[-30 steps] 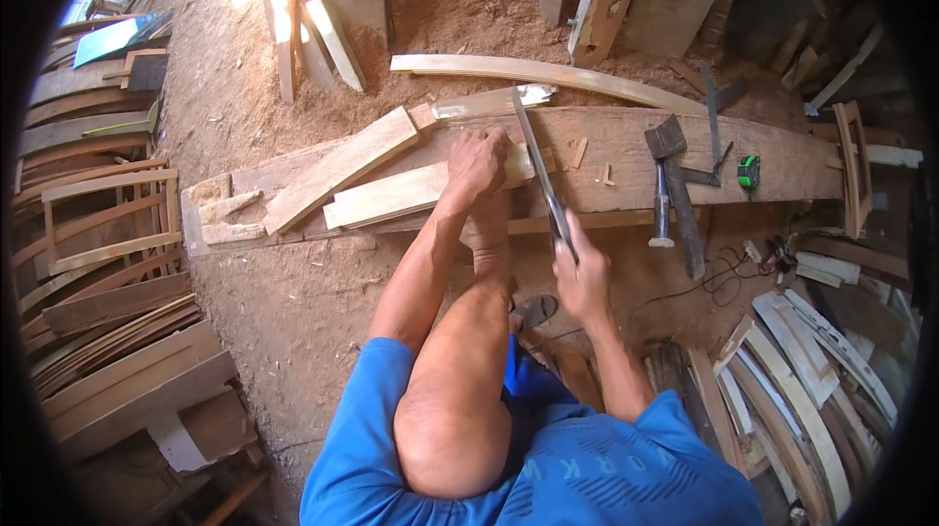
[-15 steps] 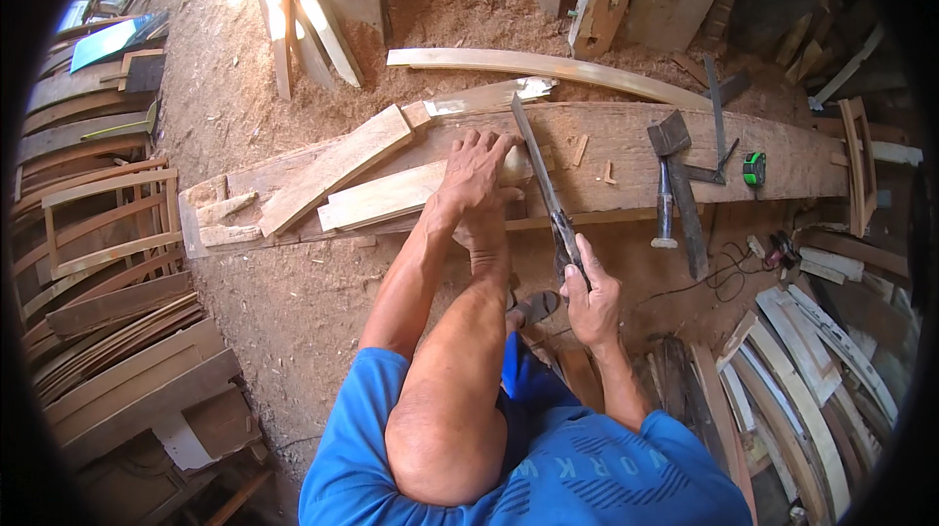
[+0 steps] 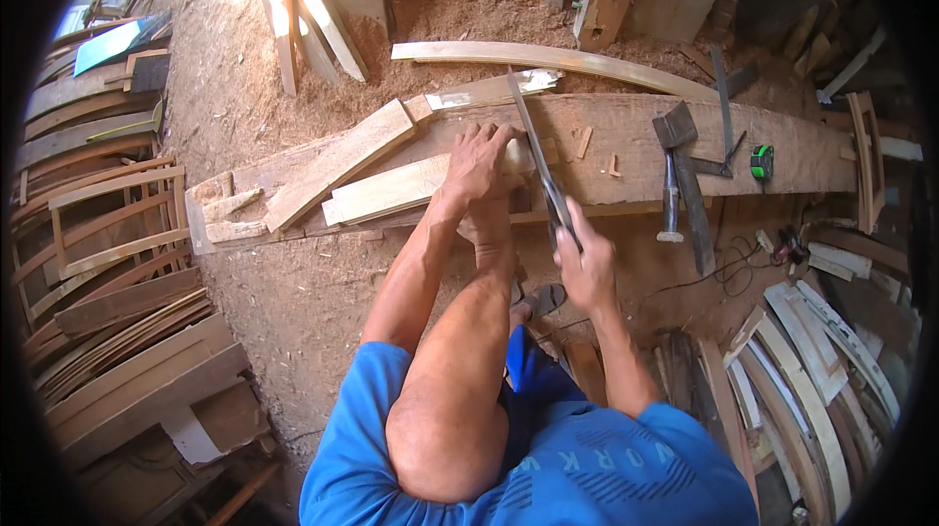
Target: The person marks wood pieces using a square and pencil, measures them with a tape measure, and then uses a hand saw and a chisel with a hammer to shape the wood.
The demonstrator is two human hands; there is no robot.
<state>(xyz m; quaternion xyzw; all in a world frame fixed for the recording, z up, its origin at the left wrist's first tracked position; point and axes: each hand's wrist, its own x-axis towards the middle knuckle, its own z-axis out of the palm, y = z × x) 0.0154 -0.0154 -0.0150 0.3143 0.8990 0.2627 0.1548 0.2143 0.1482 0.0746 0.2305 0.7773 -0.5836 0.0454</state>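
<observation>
My left hand [image 3: 479,159] is closed over a short pale wooden board [image 3: 386,194], pressing it against the thick bench plank [image 3: 626,169]. Under that hand my bare foot [image 3: 486,223] also bears on the board. In my right hand [image 3: 589,267] is the handle of a handsaw [image 3: 539,154]. Its narrow blade points away from me, close beside my left fingers at the board's right end. The hand and foot partly hide where blade and wood meet.
A mallet [image 3: 675,125], a chisel [image 3: 671,203], a metal square [image 3: 726,159] and a green-black tape measure [image 3: 761,162] lie on the plank's right part. Another board [image 3: 342,164] slants at left. Wooden frames [image 3: 117,198] and curved offcuts [image 3: 802,389] crowd both sides.
My right hand has pushed the saw forward, so its tip reaches farther past the plank's middle. My left hand and the board stay where they were.
</observation>
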